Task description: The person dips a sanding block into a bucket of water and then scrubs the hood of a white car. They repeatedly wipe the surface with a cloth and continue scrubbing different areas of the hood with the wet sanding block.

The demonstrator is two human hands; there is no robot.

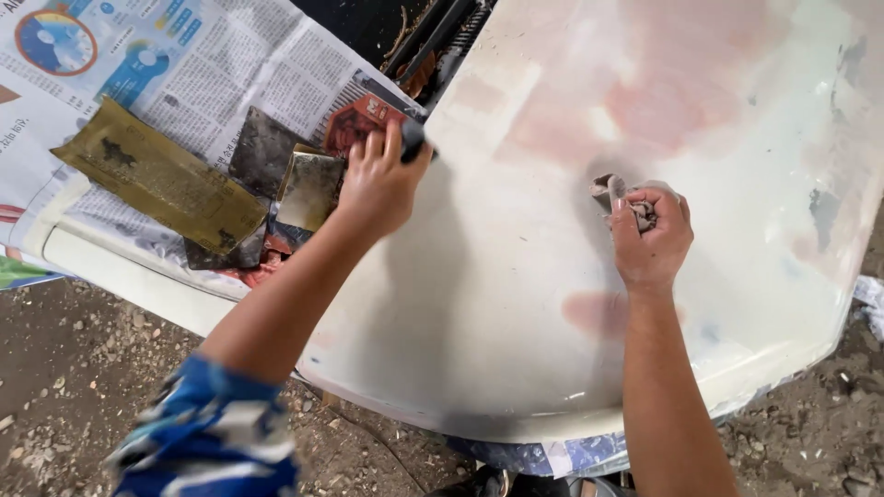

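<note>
Right hand [649,235] clamped on folded sandpaper [615,191]; left hand [379,184] closed on dark block [412,140]. Keep paper flat against white panel [516,304], using even pressure.

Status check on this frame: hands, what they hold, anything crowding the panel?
Left hand grips a dark block. Right hand fisted on crumpled sandpaper, on white panel. Used sheets beside left hand.

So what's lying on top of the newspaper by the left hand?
On the printed newspaper lie a long olive abrasive sheet and several dark worn square sheets. The left hand hides part of that pile.
</note>
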